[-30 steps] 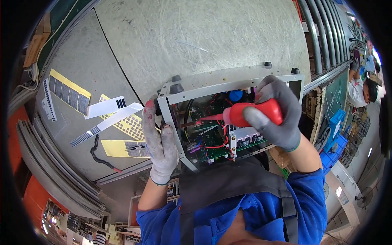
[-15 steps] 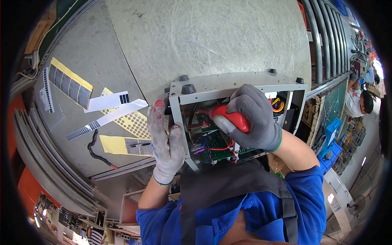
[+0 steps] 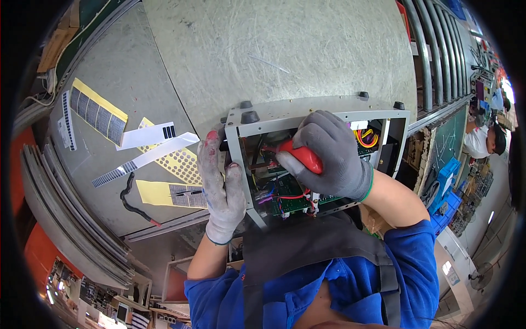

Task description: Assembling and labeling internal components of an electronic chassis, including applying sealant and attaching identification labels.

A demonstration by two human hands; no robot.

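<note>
A grey metal case [image 3: 234, 159] with black rubber feet lies at the table's near edge, its open side toward me. Inside are a green circuit board [image 3: 278, 205] and coloured wires [image 3: 368, 139]. My right hand [image 3: 335, 156], in a grey glove, is wrapped around the red handle of a screwdriver [image 3: 300, 156]. The tool points left, toward the inner side of the case; its tip is hard to make out. Fingers stretched, my gloved left hand [image 3: 223, 189] lies flat against the outer left side of the case.
On the table to the left lie sticker sheets [image 3: 98, 112], white label strips [image 3: 145, 159], a small pointed tool [image 3: 187, 193] and a black cord-like piece [image 3: 128, 200]. Metal rollers [image 3: 438, 60] stand at the right. Farther right are blue bins [image 3: 446, 189] and a person [image 3: 485, 141].
My right hand and the screwdriver have shifted slightly left inside the case. My left hand still rests on its side.
</note>
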